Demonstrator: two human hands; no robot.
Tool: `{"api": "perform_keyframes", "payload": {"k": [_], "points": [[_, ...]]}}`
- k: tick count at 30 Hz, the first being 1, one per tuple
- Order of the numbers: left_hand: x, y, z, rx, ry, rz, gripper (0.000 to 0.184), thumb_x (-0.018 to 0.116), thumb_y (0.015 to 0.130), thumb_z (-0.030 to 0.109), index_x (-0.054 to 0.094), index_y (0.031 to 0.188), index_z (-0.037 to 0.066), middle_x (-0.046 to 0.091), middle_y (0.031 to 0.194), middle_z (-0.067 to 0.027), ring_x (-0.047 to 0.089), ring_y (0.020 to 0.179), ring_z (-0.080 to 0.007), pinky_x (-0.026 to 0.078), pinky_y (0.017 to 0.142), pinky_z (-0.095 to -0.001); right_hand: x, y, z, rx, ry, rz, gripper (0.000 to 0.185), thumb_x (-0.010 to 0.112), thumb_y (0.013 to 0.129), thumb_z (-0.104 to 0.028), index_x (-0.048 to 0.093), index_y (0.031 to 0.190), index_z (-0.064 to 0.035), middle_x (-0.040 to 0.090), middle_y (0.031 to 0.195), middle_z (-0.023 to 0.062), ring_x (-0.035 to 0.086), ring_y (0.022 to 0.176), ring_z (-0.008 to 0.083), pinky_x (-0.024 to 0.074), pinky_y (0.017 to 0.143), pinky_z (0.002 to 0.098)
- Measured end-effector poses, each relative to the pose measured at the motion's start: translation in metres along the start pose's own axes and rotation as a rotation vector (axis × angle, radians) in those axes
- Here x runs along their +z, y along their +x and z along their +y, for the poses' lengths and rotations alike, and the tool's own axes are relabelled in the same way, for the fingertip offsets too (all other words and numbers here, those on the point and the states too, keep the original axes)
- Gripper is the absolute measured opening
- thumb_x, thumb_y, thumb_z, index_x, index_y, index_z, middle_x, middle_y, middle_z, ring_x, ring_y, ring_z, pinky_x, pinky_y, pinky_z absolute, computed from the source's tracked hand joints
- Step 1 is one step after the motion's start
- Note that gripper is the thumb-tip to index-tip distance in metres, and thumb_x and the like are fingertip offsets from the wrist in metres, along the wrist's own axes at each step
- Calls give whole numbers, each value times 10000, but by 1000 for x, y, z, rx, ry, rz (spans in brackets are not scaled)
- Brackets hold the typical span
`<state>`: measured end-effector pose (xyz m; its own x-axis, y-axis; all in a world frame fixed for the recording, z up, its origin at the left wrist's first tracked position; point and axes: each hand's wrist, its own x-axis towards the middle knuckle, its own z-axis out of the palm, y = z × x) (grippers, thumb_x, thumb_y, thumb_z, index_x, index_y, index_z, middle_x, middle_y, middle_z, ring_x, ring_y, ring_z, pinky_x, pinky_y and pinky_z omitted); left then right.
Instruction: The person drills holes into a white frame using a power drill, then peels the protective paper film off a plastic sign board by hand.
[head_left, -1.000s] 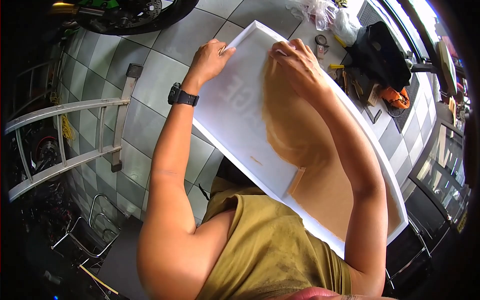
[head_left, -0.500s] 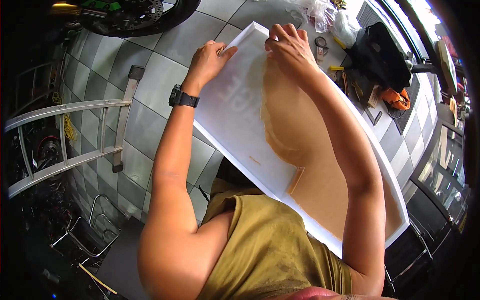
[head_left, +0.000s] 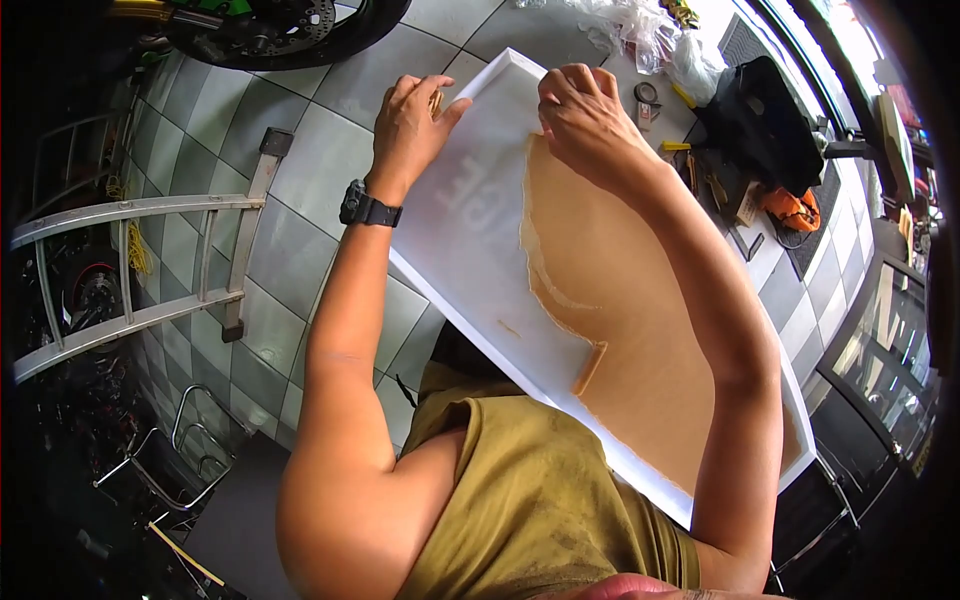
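Note:
A white shallow panel point(head_left: 460, 240) with raised edges lies at a slant in front of my body. Torn brown paper point(head_left: 620, 300) covers its right part, and faint mirrored letters show through the white part. At the panel's upper left edge, my left hand point(head_left: 412, 125) is closed round a small brownish piece, partly hidden by the fingers. My right hand point(head_left: 582, 110) bends over the upper right edge, beside the top end of the brown paper, with its fingers curled together; whatever they grip is hidden.
A metal ladder point(head_left: 130, 209) stands at left, below a motorcycle wheel point(head_left: 345, 35). Beyond the panel's right edge lie a tape roll point(head_left: 646, 94), hand tools point(head_left: 714, 183), a black bag point(head_left: 765, 120), an orange item point(head_left: 792, 209) and plastic bags point(head_left: 693, 68).
My right hand has risen off its earlier spot on the panel edge and curled its fingers. My left hand has shifted slightly, its fingers lifting round the small brownish piece.

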<state>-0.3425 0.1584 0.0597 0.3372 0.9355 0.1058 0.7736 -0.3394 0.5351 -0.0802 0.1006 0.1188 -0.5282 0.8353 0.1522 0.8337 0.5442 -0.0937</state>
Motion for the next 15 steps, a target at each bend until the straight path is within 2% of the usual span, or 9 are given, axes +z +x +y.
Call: {"api": "perform_keyframes", "payload": {"k": [2,5,6,7,9,11,13,14,15], "points": [[-3,-2,9,152,143,255,403,840,893,302,728,1245,142,622,1102,-100,635,1011,-300,538,874,-418,-1,-3,-3,20,55,35,169,722,844,-130,744,987,-41,606,1187,61,502,1221,250,399,1039,433],[-24,-7,38,186,163,263,462,877,839,235,719,1267,160,590,1165,-84,621,1062,-298,538,892,-422,4,-5,2,63,146,42,126,714,884,-160,744,958,-63,629,1140,46,521,1189,245,407,1008,404],[-29,-11,47,194,109,170,517,889,815,188,717,1302,168,599,1170,-77,626,1048,-295,542,897,-419,5,-5,5,81,185,12,117,707,904,-174,739,950,-71,644,1099,36,532,1173,242,411,991,391],[-32,-16,55,199,109,172,517,889,815,188,717,1302,168,599,1170,-77,626,1048,-295,542,897,-419,5,-5,6,84,182,16,117,707,904,-174,739,950,-71,644,1099,36,532,1173,242,411,991,391],[-38,-22,67,286,83,-19,562,896,794,159,717,1327,173,599,1194,-69,626,1062,-294,547,904,-420,5,-2,11,103,251,-99,122,718,893,-174,714,949,-66,661,999,20,546,1154,228,412,976,379],[-38,-25,75,306,60,-64,605,906,770,131,714,1344,164,599,1211,-73,643,1052,-294,553,903,-424,13,-4,14,78,244,-61,106,715,895,-163,685,925,-66,667,959,36,579,1100,239,428,967,389],[-31,-32,72,243,-4,-225,619,916,751,130,715,1337,143,597,1207,-84,664,1020,-299,559,893,-434,11,-8,10,7,308,20,89,704,892,-142,655,882,-69,668,969,63,611,1035,265,440,956,404],[-23,-32,61,300,5,-226,657,923,729,117,708,1349,138,598,1237,-96,684,1014,-306,571,893,-436,7,-14,8,-1,344,33,67,683,879,-83,632,894,-44,648,957,107,633,949,318,486,899,440],[-23,-32,61,300,3,-229,657,923,729,117,708,1349,138,598,1237,-96,684,1014,-306,571,893,-436,-4,-20,3,2,346,31,67,683,879,-83,632,894,-44,648,957,107,633,949,318,486,899,440]]}}
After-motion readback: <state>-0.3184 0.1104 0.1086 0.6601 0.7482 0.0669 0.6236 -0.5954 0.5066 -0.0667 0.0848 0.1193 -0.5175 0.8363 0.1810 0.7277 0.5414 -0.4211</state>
